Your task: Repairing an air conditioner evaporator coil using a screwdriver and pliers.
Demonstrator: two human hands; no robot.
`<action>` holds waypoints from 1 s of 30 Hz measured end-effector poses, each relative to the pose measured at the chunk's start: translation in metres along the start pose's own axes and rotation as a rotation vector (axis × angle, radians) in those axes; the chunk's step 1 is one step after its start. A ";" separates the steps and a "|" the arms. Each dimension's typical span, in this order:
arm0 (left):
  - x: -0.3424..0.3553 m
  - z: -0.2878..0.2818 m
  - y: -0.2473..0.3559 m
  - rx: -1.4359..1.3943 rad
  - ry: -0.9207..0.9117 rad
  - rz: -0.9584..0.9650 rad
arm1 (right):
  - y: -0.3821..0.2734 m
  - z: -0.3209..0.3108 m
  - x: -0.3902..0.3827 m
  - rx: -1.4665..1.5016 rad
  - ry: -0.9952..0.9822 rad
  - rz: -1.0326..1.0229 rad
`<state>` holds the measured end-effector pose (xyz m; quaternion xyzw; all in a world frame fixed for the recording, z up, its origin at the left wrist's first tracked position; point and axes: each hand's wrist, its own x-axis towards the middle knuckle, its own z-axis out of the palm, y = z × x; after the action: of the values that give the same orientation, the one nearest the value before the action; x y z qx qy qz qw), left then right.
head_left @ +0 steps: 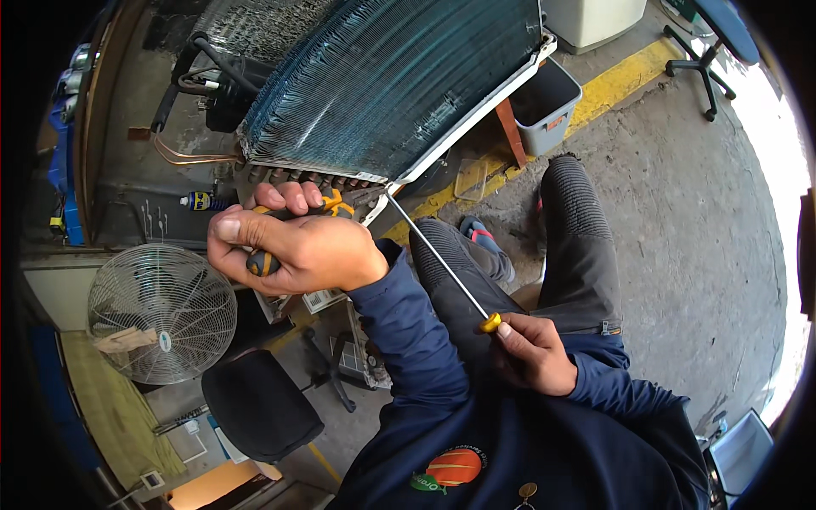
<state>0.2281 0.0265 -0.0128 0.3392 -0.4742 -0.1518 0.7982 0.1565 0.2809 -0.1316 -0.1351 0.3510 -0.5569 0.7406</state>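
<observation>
My left hand [297, 242] is wrapped round the black-and-orange handles of what look like pliers [337, 204], at the lower edge of a finned heat-exchanger coil [382, 93]. The jaws are hard to make out against the coil's edge. In my right hand [541, 353] is the yellow handle of a long screwdriver [442, 265]. Its thin steel shaft slants up and left, and the tip meets the lower corner of the coil's white frame [469, 115]. Curved pipe ends line the coil's edge beside my left fingers.
Copper tubes [191, 156] run from the coil's left end, near a blue-and-yellow spray can [202, 201]. A round fan [161, 314] and a black chair [262, 410] stand at left. A grey bin [551, 106] sits beyond the coil, with a blue chair [722, 38] at far right.
</observation>
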 end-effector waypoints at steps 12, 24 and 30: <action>0.001 0.001 -0.005 0.011 0.040 0.038 | 0.000 0.010 -0.001 -0.380 0.080 -0.345; 0.001 0.000 -0.004 0.036 0.067 0.047 | -0.004 0.012 -0.006 0.196 -0.051 0.068; 0.001 0.000 0.000 0.003 0.008 0.003 | -0.006 0.008 -0.003 0.553 -0.156 0.202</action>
<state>0.2289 0.0261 -0.0118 0.3404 -0.4719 -0.1484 0.7996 0.1566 0.2804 -0.1211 0.0648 0.1396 -0.5426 0.8257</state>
